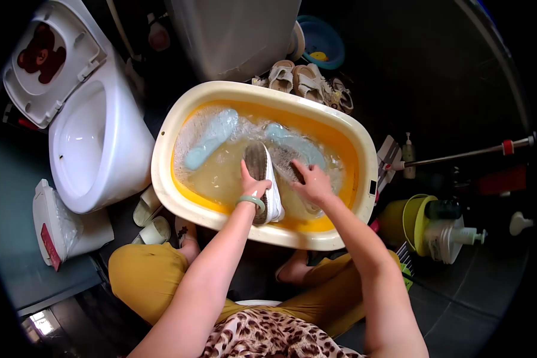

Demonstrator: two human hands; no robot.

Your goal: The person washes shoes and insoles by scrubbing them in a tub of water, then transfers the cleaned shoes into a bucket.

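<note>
A large cream-rimmed tub [173, 101] with a yellow inside holds cloudy, sudsy water. My left hand [255, 184], with a pale green bangle at its wrist, grips a white shoe [272, 191], its grey-brown sole showing. To the right, my right hand [312, 181] is over the water, its fingers closed around a small dark thing [296, 170] that is mostly hidden. Beneath that hand, a greyish shape and a whitish patch lie blurred in the water. Two pale blue insole-shaped pieces are in the suds, a left one [212, 138] and a right one [301, 147].
Several sandals [307, 82] line the tub's far side, near a blue basin [328, 42]. A toilet [95, 143] and a waste bin [71, 221] stand at left. At right are a yellow-green bucket [400, 221], a pump bottle [409, 156] and a metal pole [465, 155].
</note>
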